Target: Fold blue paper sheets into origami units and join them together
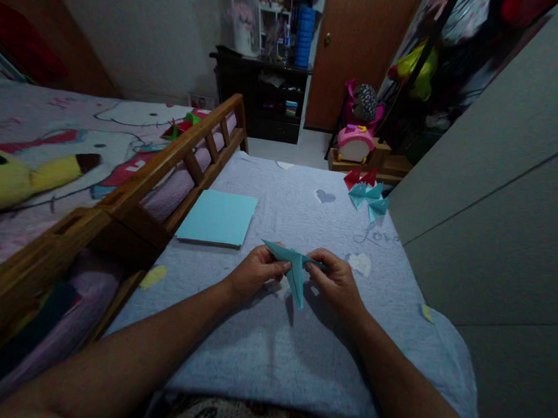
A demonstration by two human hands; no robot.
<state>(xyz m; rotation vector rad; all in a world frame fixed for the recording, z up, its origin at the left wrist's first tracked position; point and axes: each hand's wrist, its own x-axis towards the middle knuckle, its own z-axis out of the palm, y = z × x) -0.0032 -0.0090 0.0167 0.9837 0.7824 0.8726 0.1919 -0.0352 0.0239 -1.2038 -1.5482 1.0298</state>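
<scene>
Both of my hands hold a folded teal paper piece [296, 269] just above the grey-blue blanket [271, 352]. My left hand [256, 271] pinches its left flap, fingers curled closed. My right hand [334, 279] pinches its right flap in the same way. A long pointed tip of the paper hangs down between the two hands. A stack of light blue paper sheets [219, 217] lies flat to the upper left of my left hand.
Several finished folded pieces, teal [369, 200] and red [360, 176], lie at the blanket's far right corner. A wooden bed rail [169, 163] runs along the left. A grey wall panel [494, 201] stands close on the right. A dark shelf unit [266, 96] and a door [352, 57] stand at the back.
</scene>
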